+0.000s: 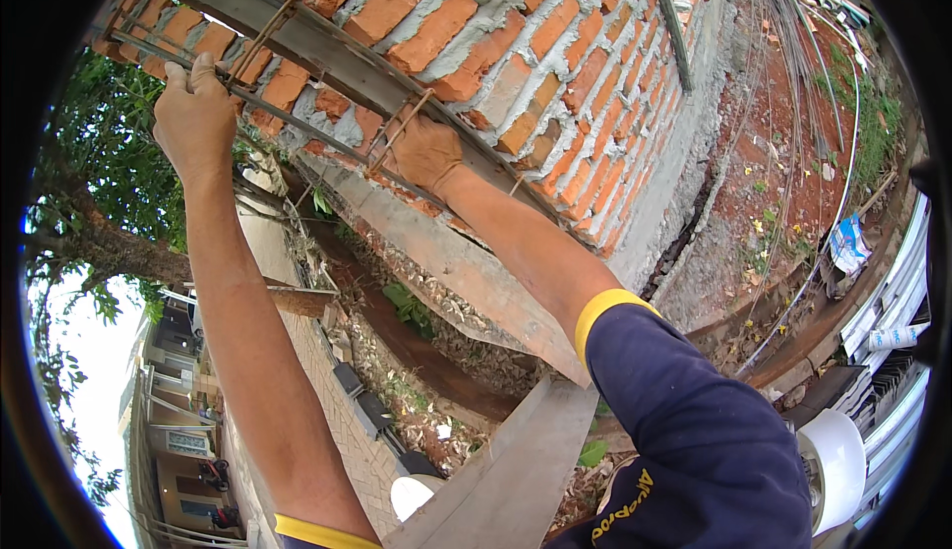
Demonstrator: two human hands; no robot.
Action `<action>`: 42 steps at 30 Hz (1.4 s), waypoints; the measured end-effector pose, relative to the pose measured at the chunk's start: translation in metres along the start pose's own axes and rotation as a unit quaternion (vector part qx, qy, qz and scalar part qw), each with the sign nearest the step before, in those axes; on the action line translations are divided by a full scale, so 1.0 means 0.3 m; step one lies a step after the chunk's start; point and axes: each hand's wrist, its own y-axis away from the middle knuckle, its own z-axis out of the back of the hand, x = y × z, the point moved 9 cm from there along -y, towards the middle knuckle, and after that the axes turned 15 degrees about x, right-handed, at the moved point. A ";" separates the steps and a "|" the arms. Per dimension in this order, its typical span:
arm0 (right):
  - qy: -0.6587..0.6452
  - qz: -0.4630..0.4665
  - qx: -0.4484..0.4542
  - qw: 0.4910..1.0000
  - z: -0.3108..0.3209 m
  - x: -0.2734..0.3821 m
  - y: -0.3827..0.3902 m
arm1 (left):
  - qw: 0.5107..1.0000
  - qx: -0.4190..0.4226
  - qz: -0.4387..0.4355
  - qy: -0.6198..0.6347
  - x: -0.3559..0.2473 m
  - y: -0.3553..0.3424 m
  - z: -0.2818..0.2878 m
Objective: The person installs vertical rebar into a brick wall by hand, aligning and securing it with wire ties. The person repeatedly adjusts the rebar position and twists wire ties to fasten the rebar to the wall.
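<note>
A long steel reinforcing bar (309,130), tied with square wire stirrups (405,124), runs slantwise beside the brick wall (476,48). My left hand (196,118) is closed around the bar near its upper left, thumb uppermost. Farther along, my right hand (428,155) reaches in at a stirrup, its fingers bent and partly hidden behind the steel; it appears to grip the bar cage there. Behind the cage, a long grey-brown board (332,58) lies along the wall's edge.
Below my arms a wide grey board (516,465) slants up toward the wall. Leafy branches (119,152) hang at the left over a paved path (327,420). Red soil, thin rods (783,103) and stacked metal sheets (892,291) lie at the right.
</note>
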 end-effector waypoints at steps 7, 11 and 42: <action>-0.030 -0.005 0.031 0.999 -0.025 -0.007 -0.003 | 1.000 -0.003 0.015 -0.022 -0.011 0.001 0.009; -0.008 -0.007 0.043 0.999 -0.024 -0.001 -0.004 | 1.000 0.007 0.024 -0.018 -0.007 0.004 0.008; -0.064 0.179 0.077 0.979 0.243 -0.012 0.161 | 0.999 -0.016 0.031 0.004 -0.012 0.009 0.005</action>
